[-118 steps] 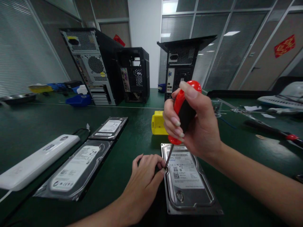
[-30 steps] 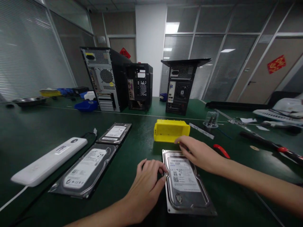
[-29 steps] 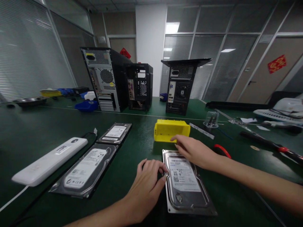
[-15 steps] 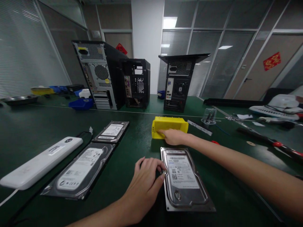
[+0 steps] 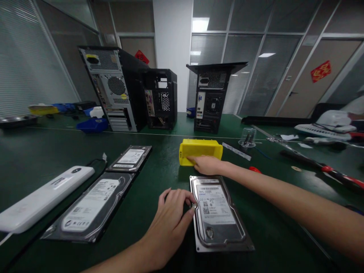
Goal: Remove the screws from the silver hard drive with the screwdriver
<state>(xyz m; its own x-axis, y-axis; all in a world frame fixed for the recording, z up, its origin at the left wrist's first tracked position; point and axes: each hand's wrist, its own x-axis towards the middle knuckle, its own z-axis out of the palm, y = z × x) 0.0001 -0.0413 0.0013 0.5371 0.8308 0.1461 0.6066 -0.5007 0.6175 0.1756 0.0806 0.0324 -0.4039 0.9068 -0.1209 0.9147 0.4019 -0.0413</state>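
Note:
My left hand [image 5: 174, 212] rests at the left edge of a silver hard drive [image 5: 217, 223] with a white label. Its thumb and forefinger are pinched together; a small shiny bit shows at their tips, too small to name. Beyond the drive, a yellow plastic bin [image 5: 202, 142] lies with its opening facing me. My right hand [image 5: 207, 165] reaches into that opening, forefinger stretched out along the inner wall and the other fingers mostly out of sight.
On the left lie two more hard drives [image 5: 91, 204] [image 5: 131, 156] beside a white power strip [image 5: 48, 195]. Computer cases [image 5: 129, 91] [image 5: 212, 98] stand at the back. A clear cup [image 5: 248, 137], a metal strip [image 5: 236, 151] and a red piece [image 5: 254, 170] lie right of the bin.
The whole view has shifted slightly, so things sit a little further left. Both hands keep nearly the same poses at the drive and in the bin.

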